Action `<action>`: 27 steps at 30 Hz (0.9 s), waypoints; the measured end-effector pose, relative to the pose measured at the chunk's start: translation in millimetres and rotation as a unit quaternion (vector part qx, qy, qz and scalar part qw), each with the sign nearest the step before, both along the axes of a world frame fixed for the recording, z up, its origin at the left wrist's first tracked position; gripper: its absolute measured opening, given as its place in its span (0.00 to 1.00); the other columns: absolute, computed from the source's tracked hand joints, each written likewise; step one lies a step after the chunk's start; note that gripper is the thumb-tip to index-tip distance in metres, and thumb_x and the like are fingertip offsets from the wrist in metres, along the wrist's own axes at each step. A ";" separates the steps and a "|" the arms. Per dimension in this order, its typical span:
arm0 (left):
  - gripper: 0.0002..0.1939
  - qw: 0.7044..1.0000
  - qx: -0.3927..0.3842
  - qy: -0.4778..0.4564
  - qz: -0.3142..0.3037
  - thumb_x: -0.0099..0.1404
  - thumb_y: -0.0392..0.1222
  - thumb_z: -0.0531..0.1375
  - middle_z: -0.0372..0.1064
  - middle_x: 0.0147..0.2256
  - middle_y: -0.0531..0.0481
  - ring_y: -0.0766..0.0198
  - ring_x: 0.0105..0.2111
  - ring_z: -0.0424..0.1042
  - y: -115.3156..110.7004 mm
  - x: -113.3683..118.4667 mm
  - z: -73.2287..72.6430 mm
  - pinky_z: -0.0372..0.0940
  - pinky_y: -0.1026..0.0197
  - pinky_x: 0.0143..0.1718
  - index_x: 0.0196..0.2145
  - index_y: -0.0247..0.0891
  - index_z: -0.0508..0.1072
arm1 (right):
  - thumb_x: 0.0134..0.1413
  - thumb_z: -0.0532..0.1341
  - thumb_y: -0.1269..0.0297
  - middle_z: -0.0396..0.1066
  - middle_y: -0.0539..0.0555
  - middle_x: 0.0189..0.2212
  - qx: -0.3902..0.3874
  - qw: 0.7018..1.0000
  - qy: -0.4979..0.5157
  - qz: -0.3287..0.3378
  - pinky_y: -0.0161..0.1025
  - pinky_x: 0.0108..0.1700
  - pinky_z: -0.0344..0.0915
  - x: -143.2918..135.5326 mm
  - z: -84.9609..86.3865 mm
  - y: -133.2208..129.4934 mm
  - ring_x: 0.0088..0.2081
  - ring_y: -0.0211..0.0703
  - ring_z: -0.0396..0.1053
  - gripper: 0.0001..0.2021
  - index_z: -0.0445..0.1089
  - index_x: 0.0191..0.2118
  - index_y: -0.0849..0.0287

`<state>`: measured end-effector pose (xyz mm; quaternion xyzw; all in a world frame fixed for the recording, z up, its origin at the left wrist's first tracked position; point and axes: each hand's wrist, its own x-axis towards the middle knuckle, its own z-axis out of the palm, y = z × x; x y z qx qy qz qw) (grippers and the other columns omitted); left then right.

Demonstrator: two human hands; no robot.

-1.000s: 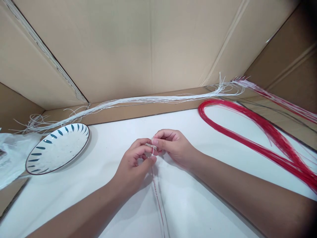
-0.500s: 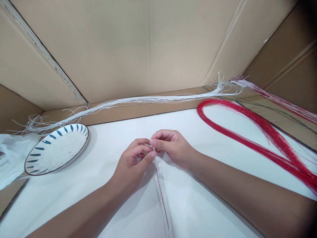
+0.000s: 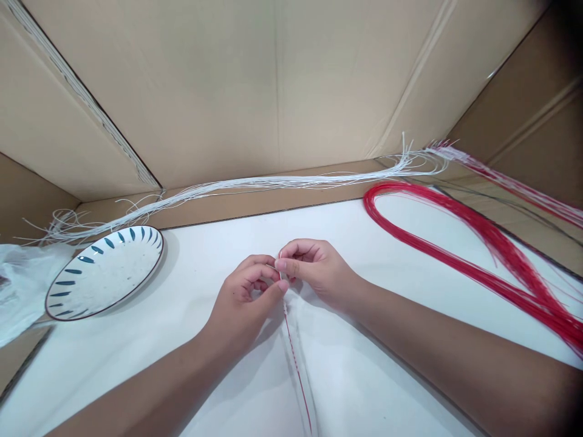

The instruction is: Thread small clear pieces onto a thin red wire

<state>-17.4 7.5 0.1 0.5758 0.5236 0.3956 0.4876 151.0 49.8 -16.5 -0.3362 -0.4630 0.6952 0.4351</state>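
Between both sets of fingertips runs a thin red-and-white cord [image 3: 296,363], stretching down toward the lower edge of the view. My left hand [image 3: 248,291] pinches it between thumb and fingers. Just above and to the right, my right hand [image 3: 319,270] is closed on the cord's upper end, thumb against forefinger. A short white stretch of cord shows between the two pinches. The very tip is hidden by the fingers.
An oval plate [image 3: 104,273] with blue strokes stands at left beside a clear plastic bag [image 3: 27,285]. White cords [image 3: 255,183] lie along the cardboard wall. Red cords [image 3: 410,243] loop at right; a red-and-white bundle [image 3: 514,179] lies behind them. White board [image 3: 200,376] lies underneath.
Both hands stay almost in place with small finger movements at the pinch. The hanging part of the cord has shifted slightly.
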 end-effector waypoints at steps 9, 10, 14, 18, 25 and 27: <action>0.10 0.995 -0.003 -0.090 0.030 0.62 0.44 0.67 0.72 0.42 0.49 0.64 0.39 0.73 1.0 1.3 -3.8 0.67 0.62 0.39 0.25 0.41 0.79 | 0.47 0.76 0.53 0.72 0.48 0.25 0.021 1.000 -0.016 0.010 0.34 0.33 0.64 0.6 -1.4 -0.6 0.27 0.33 0.65 0.16 0.76 0.29 0.60; 0.10 0.995 -0.003 -0.094 0.039 0.62 0.43 0.67 0.72 0.42 0.49 0.64 0.39 0.72 1.3 0.8 -5.0 0.66 0.63 0.38 0.24 0.41 0.79 | 0.48 0.75 0.53 0.72 0.48 0.26 0.022 1.000 -0.017 0.004 0.35 0.33 0.64 0.4 -2.1 0.4 0.27 0.33 0.65 0.16 0.76 0.31 0.60; 0.10 0.987 -0.005 -0.120 0.111 0.62 0.40 0.65 0.70 0.41 0.52 0.65 0.40 0.68 3.1 -2.6 -8.1 0.62 0.63 0.38 0.23 0.41 0.77 | 0.52 0.72 0.57 0.70 0.47 0.31 0.057 0.993 -0.086 -0.064 0.37 0.34 0.65 0.6 -8.9 4.8 0.28 0.34 0.66 0.15 0.76 0.43 0.58; 0.12 0.975 -0.015 -0.154 0.157 0.61 0.39 0.65 0.68 0.39 0.53 0.65 0.40 0.67 6.1 -4.9 -7.9 0.60 0.62 0.41 0.21 0.40 0.75 | 0.57 0.65 0.70 0.73 0.53 0.41 0.205 0.929 -0.300 -0.071 0.41 0.41 0.66 0.5 -12.6 4.0 0.37 0.39 0.68 0.07 0.77 0.42 0.59; 0.10 0.974 0.001 -0.167 0.154 0.65 0.43 0.65 0.69 0.38 0.53 0.65 0.35 0.66 8.8 -3.2 -10.0 0.60 0.60 0.39 0.26 0.41 0.77 | 0.61 0.66 0.66 0.74 0.57 0.44 0.292 0.829 -0.477 -0.025 0.46 0.50 0.66 -11.5 -6.3 1.2 0.47 0.49 0.70 0.09 0.78 0.46 0.62; 0.10 0.976 0.015 -0.159 0.146 0.65 0.42 0.65 0.68 0.39 0.53 0.65 0.35 0.65 9.6 -2.2 -10.8 0.60 0.60 0.39 0.26 0.41 0.76 | 0.62 0.65 0.64 0.74 0.56 0.43 0.289 0.815 -0.502 -0.026 0.45 0.48 0.65 -15.0 -4.2 1.2 0.46 0.49 0.70 0.08 0.78 0.45 0.60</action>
